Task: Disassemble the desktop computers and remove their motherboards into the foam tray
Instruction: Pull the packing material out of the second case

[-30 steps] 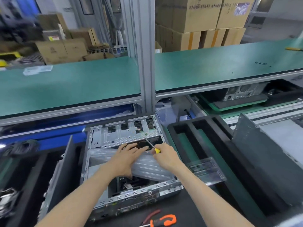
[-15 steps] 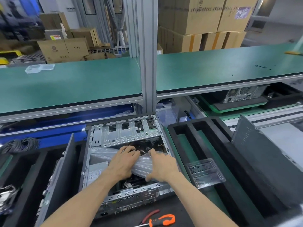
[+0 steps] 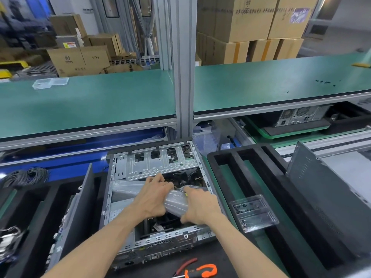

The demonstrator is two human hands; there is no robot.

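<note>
Both hands (image 3: 154, 194) shifted nearer, gripping crinkled clear plastic (image 3: 176, 201) — ribbed

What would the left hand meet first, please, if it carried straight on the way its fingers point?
Probably the metal drive bracket just beyond the left hand and its fingertips, though depth is hard to judge.

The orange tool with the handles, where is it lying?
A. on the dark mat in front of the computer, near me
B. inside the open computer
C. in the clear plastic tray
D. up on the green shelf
A: the orange-handled tool lies on the dark mat just in front of the open computer case, with neither hand touching it.
</note>
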